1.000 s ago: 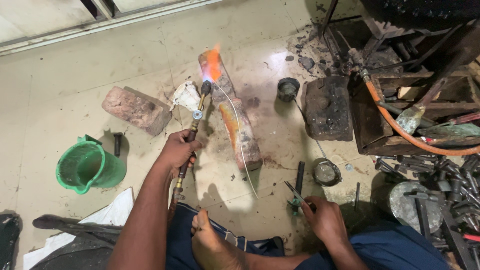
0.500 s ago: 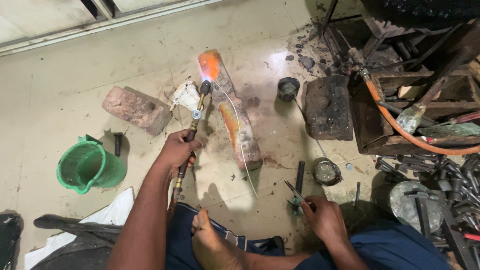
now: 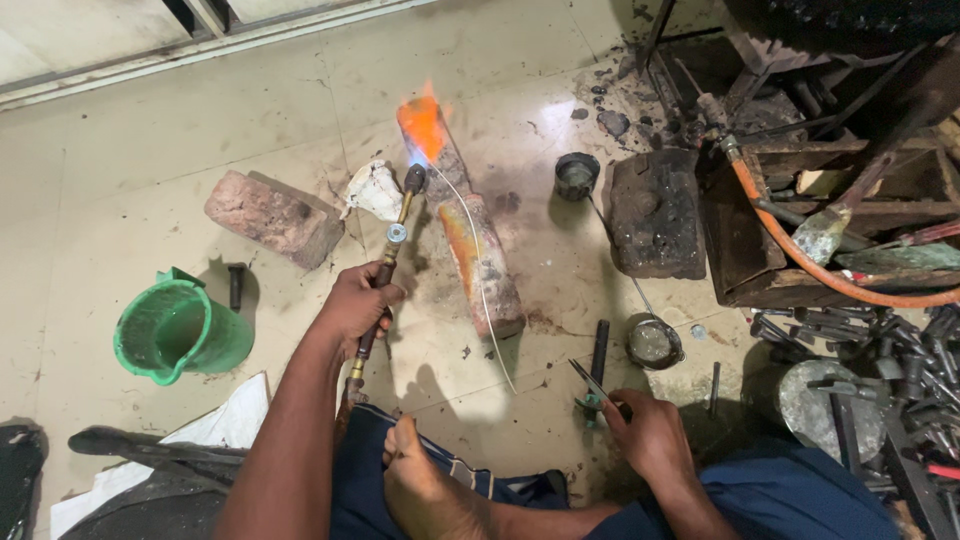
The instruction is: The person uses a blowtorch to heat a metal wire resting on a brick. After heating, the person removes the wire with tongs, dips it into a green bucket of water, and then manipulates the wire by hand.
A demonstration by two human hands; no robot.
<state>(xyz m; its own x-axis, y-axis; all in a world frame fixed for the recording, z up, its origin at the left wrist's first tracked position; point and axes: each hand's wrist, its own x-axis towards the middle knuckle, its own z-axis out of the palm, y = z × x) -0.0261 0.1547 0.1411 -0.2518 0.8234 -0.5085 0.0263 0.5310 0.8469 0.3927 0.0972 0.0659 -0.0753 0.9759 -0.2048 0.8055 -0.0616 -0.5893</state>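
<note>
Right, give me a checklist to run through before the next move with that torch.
1. Left hand grip on the brass-stemmed gas torch: closed round the handle, ok.
2. Flame on the glowing end of the long reddish brick: ok.
3. Thin white wire rod lying along that brick: ok.
4. Right hand on the green-handled pliers at the floor: ok.
5. Green plastic jug apart from the flame: ok.
6. Bare foot clear of the wire's near end: cannot tell.
</note>
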